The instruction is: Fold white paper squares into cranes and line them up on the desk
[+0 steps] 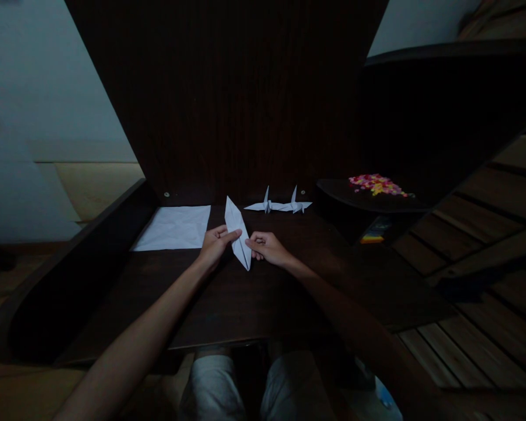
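Between my hands, just above the dark desk, is a piece of white paper [236, 225] folded into a long diamond with creases down its length. My left hand [217, 242] pinches its left edge, thumb lying on the front face. On the opposite side, my right hand [266, 248] grips the lower right edge between thumb and curled fingers. Behind it, near the back panel, stand two folded white paper cranes, a left crane [266, 206] and a right crane [295, 204], side by side. Left of my hands lies a flat, creased white paper sheet [175, 228].
The dark wooden desk [228, 316] has a raised side panel [70, 280] on the left and a tall back panel [254, 99]. A small shelf [333, 190] at right bears a pile of colourful small pieces [379, 185]. Wooden slats [486, 310] lie farther right.
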`<state>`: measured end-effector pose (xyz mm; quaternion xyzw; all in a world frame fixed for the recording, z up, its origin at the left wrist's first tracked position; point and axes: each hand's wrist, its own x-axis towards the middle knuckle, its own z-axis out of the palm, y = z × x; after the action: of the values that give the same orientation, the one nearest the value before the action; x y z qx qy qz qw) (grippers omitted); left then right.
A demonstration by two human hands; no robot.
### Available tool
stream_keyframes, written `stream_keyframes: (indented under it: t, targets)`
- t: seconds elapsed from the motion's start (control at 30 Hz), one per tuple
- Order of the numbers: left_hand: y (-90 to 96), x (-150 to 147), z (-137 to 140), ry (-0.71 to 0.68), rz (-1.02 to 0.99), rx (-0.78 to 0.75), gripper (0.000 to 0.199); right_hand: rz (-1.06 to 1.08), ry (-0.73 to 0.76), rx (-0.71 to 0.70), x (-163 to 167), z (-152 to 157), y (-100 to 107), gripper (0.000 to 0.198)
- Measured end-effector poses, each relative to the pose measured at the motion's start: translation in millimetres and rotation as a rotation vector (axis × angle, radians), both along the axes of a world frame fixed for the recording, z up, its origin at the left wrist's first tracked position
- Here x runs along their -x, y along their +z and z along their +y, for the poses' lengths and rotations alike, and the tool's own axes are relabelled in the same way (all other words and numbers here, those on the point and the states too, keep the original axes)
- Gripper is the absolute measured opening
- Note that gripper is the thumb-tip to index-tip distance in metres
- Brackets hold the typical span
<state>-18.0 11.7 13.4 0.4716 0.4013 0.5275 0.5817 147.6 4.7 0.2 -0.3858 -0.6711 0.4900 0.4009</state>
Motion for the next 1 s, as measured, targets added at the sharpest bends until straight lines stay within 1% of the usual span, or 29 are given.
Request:
stream_keyframes:
  t: [0.1,0.17,0.23,0.4,0.47,0.7,0.9,1.0]
  targets:
    - [0.3,0.1,0.5,-0.001,0.007,0.005,0.038,0.002,-0.05,-0.022,-0.1,-0.9,1.1,0.039]
    - [0.2,0.7,0.4,-0.025,0.005,0.012,0.038,0.02,-0.072,-0.031,0.0,-1.3,2.6,0.04]
    - [-0.2,1.3,-0.3,-0.074,0.012,0.021,0.038,0.046,-0.088,-0.038,-0.1,-1.1,3.8,0.041]
    - [-2.4,0.7,-4.1,-0.263,0.068,0.048,0.037,0.082,-0.114,-0.04,-0.4,1.3,2.6,0.037]
    - [-3.4,0.1,-4.9,-0.299,0.095,0.055,0.039,0.089,-0.121,-0.034,-0.5,2.3,1.5,0.036]
    - [-3.7,-0.6,-4.0,-0.286,0.114,0.093,0.032,0.112,-0.166,-0.033,-2.4,4.9,0.0,0.035]
    - [-3.4,-2.2,-2.0,-0.266,0.085,0.111,0.03,0.178,-0.257,0.036,-2.6,8.3,-4.1,0.031]
    - [-5.0,-2.7,-1.9,-0.243,0.109,0.113,0.031,0.199,-0.261,0.086,-3.6,10.2,-5.3,0.028]
